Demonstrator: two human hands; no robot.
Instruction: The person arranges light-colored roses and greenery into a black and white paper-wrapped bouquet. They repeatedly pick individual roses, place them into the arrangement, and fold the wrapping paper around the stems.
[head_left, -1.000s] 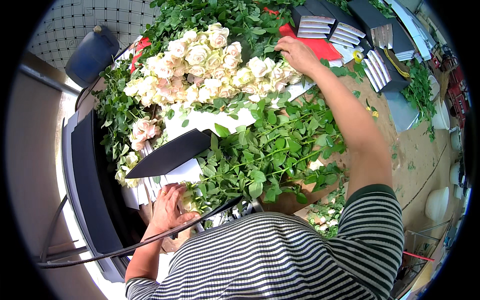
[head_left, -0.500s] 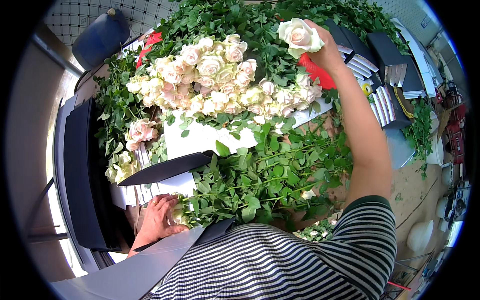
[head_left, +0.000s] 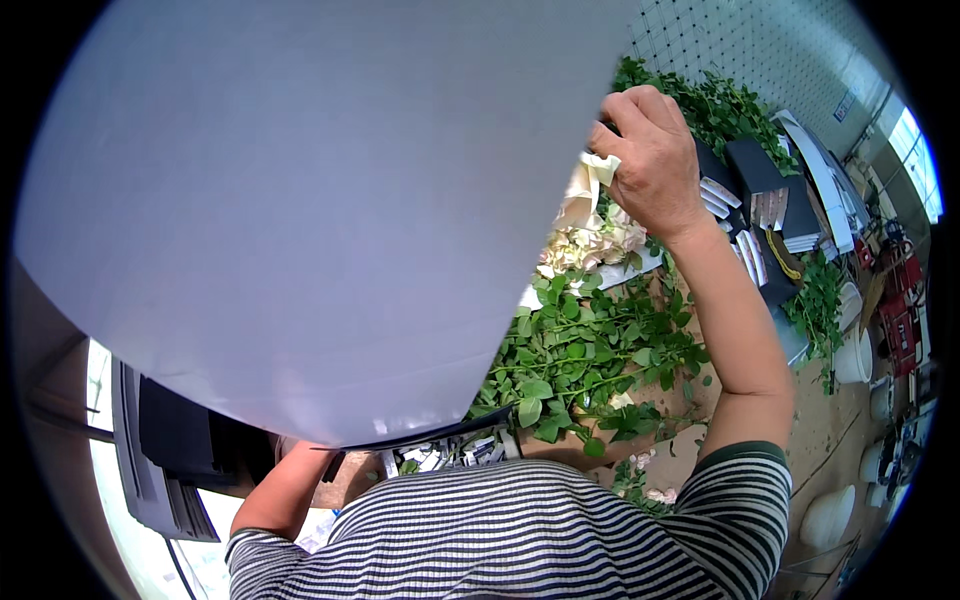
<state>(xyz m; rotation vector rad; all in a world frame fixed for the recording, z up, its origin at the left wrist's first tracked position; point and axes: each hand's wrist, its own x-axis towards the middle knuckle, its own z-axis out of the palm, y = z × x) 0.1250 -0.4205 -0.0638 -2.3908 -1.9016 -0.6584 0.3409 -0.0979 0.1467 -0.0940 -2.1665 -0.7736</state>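
A large grey-lavender sheet fills the left and middle of the view, tilted up in front of the table. My left forearm rises to its lower edge. Only the wrist end of my left hand shows; the fingers are hidden behind the sheet. By the sheet's right edge my right hand is closed, with curled fingers. A cream rose hangs against that hand, partly covered by the sheet. Below lie more pale roses and long leafy stems on the table.
Dark folded boxes with striped labels stand at the right. White buckets line the far right, near red equipment. Dark sheets are stacked at the left. A bin of paper scraps sits close to my body.
The grey sheet has swung up and now covers most of the table and roses. My right hand has come lower and nearer with the rose. My left hand has gone behind the sheet.
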